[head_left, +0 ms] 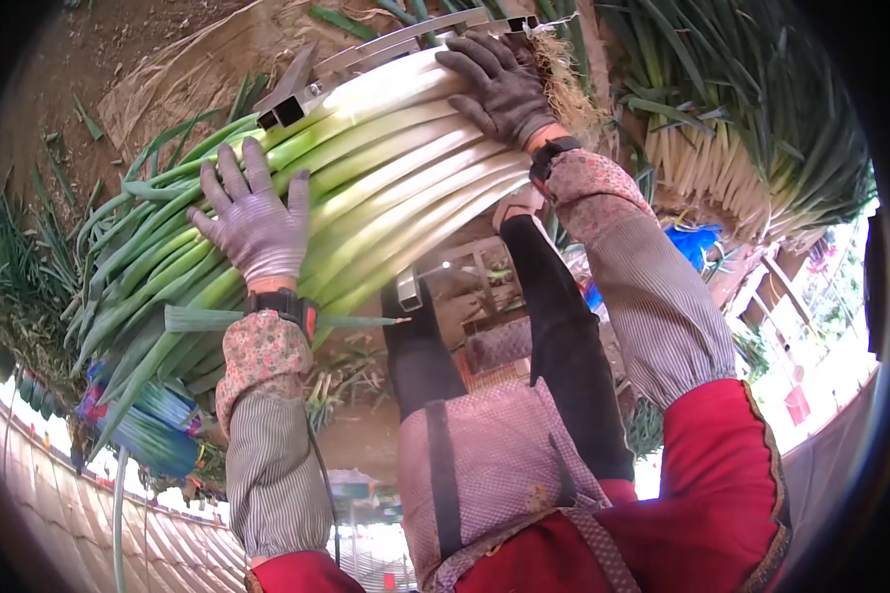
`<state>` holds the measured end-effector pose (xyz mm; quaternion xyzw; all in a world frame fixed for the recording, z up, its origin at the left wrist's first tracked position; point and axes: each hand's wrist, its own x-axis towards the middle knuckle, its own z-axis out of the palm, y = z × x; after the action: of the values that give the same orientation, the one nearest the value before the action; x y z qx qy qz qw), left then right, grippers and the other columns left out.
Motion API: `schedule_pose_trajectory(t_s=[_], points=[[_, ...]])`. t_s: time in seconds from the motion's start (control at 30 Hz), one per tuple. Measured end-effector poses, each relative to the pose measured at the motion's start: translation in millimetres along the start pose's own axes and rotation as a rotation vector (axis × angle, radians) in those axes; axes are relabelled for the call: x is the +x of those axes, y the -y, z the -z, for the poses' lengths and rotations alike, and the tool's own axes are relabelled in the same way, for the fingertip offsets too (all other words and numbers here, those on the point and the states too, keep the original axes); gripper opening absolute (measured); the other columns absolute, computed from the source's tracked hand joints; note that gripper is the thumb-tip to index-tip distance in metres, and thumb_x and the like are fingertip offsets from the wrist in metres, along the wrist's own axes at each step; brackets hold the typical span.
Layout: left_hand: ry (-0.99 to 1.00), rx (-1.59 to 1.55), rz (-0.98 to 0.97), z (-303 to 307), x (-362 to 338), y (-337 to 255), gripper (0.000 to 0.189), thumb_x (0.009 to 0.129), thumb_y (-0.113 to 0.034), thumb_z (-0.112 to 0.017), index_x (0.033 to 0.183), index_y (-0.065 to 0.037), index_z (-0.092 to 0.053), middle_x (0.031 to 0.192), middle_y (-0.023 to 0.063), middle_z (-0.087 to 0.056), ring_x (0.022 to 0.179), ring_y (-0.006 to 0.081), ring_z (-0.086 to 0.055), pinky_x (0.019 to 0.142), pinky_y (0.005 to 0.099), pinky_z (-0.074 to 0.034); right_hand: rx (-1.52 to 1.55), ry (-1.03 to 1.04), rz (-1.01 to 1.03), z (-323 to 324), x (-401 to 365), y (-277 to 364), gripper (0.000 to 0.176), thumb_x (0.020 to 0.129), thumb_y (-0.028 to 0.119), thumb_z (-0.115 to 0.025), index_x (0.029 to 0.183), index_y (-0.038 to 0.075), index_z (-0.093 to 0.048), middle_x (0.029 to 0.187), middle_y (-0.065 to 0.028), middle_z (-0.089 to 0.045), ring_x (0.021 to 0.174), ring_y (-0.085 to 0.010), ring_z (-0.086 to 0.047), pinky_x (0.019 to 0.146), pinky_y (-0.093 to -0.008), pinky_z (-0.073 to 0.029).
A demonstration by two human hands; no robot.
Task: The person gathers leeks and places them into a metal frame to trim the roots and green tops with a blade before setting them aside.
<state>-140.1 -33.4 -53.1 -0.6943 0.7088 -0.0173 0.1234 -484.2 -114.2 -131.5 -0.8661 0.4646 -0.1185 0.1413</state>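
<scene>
A wide bundle of large green onions (366,188) lies across a metal frame (405,44), its green leaves to the left and its white stalks and roots to the right. My left hand (255,212), in a purple-grey glove, rests on the green part with its fingers spread. My right hand (504,94), in a dark grey glove, lies over the white stalks near the roots (561,84), fingers apart. Neither hand is wrapped round a stalk. One loose leaf (208,318) crosses near my left wrist.
A big pile of green onions (732,119) lies at the right, roots toward me. More leaves (20,257) cover the ground at the far left, close to a tied bundle (158,435). Brown sheeting (183,84) lies on the soil behind the frame. Blue plastic (695,244) shows beside my right arm.
</scene>
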Motion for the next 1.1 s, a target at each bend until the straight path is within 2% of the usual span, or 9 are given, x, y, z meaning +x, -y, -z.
schedule_pose_trajectory(t_s=[0.1, 0.2, 0.3, 0.33, 0.5, 0.67, 0.73, 0.8, 1.1], points=[[0.008, 0.023, 0.013, 0.9, -0.7, 2.7, 0.072, 0.09, -0.06, -0.062, 0.147, -0.018, -0.049, 0.155, 0.0125, -0.042, 0.144, 0.0365, -0.034, 0.105, 0.0725, -0.027, -0.015, 0.026, -0.054, 3.7, 3.0, 8.9, 0.051, 0.093, 0.035, -0.065, 0.141, 0.025, -0.052, 0.148, -0.0036, -0.05, 0.14, -0.0244, -0.042, 0.118, -0.0511, -0.025], [0.01, 0.04, 0.014, 0.2, -0.2, -0.7, 0.071, 0.091, -0.059, -0.061, 0.148, -0.019, -0.048, 0.155, 0.011, -0.042, 0.144, 0.0339, -0.035, 0.105, 0.0715, -0.028, -0.032, -0.153, -0.033, 23.4, -2.1, 38.2, 0.04, 0.09, 0.026, -0.068, 0.129, 0.026, -0.059, 0.129, -0.0003, -0.062, 0.116, -0.021, -0.058, 0.104, -0.0476, -0.038], [-0.02, 0.038, 0.001, -2.8, -3.2, 2.3, 0.07, 0.092, -0.06, -0.059, 0.148, -0.019, -0.048, 0.155, 0.0118, -0.042, 0.143, 0.0348, -0.035, 0.104, 0.072, -0.028, 0.136, -0.089, -0.051, 19.5, -24.9, 82.4, 0.023, 0.087, 0.021, -0.068, 0.11, 0.025, -0.064, 0.112, 0.0016, -0.067, 0.095, -0.0216, -0.064, 0.086, -0.0452, -0.043], [-0.018, 0.035, -0.003, -3.1, -2.5, 2.1, 0.071, 0.092, -0.06, -0.059, 0.148, -0.018, -0.048, 0.154, 0.0127, -0.042, 0.143, 0.0361, -0.035, 0.104, 0.0725, -0.028, 0.126, 0.008, -0.121, 18.5, -31.3, 97.4, 0.022, 0.088, 0.021, -0.068, 0.109, 0.025, -0.065, 0.112, 0.0023, -0.066, 0.098, -0.0212, -0.063, 0.09, -0.045, -0.042], [0.051, 0.072, 0.001, 1.0, -0.6, 0.8, 0.07, 0.095, -0.059, -0.055, 0.15, -0.018, -0.045, 0.156, 0.0131, -0.041, 0.144, 0.0361, -0.034, 0.105, 0.0728, -0.027, 0.095, -0.102, -0.173, 12.2, -24.6, 117.6, 0.027, 0.088, 0.029, -0.067, 0.114, 0.023, -0.067, 0.115, 0.0, -0.065, 0.105, -0.0225, -0.062, 0.096, -0.0467, -0.038], [0.156, 0.17, 0.046, -2.0, 4.8, -2.5, 0.071, 0.098, -0.06, -0.049, 0.155, -0.019, -0.037, 0.158, 0.0118, -0.039, 0.145, 0.0351, -0.034, 0.106, 0.0718, -0.028, 0.124, -0.027, -0.275, 2.6, -14.5, 130.4, 0.019, 0.087, 0.028, -0.064, 0.105, 0.022, -0.069, 0.102, 0.0017, -0.067, 0.104, -0.0209, -0.062, 0.091, -0.0477, -0.042], [0.257, 0.177, 0.121, 1.3, 7.3, -8.3, 0.074, 0.099, -0.06, -0.044, 0.159, -0.02, -0.031, 0.166, 0.0113, -0.028, 0.151, 0.037, -0.025, 0.111, 0.0729, -0.022, 0.164, -0.004, -0.315, -17.6, -17.8, 125.6, 0.02, 0.084, 0.027, -0.065, 0.102, 0.021, -0.071, 0.099, 0.0009, -0.068, 0.102, -0.0217, -0.063, 0.089, -0.0478, -0.044], [0.282, 0.209, 0.148, -1.9, 7.2, -10.4, 0.073, 0.099, -0.061, -0.043, 0.161, -0.024, -0.028, 0.167, 0.009, -0.026, 0.152, 0.0351, -0.024, 0.111, 0.0703, -0.025, 0.145, -0.066, -0.313, -16.5, -25.1, 125.3, 0.023, 0.087, 0.029, -0.066, 0.108, 0.023, -0.07, 0.112, 0.0011, -0.066, 0.104, -0.023, -0.062, 0.095, -0.0493, -0.044], [0.268, 0.298, 0.119, -1.2, 7.1, -8.4, 0.07, 0.102, -0.062, -0.039, 0.16, -0.026, -0.027, 0.166, 0.0046, -0.029, 0.151, 0.0295, -0.027, 0.109, 0.0691, -0.03, 0.039, 0.051, -0.43, 132.1, -133.4, 89.2, 0.02, 0.088, 0.031, -0.063, 0.105, 0.021, -0.069, 0.098, -0.0006, -0.068, 0.093, -0.0217, -0.065, 0.085, -0.0438, -0.048]])
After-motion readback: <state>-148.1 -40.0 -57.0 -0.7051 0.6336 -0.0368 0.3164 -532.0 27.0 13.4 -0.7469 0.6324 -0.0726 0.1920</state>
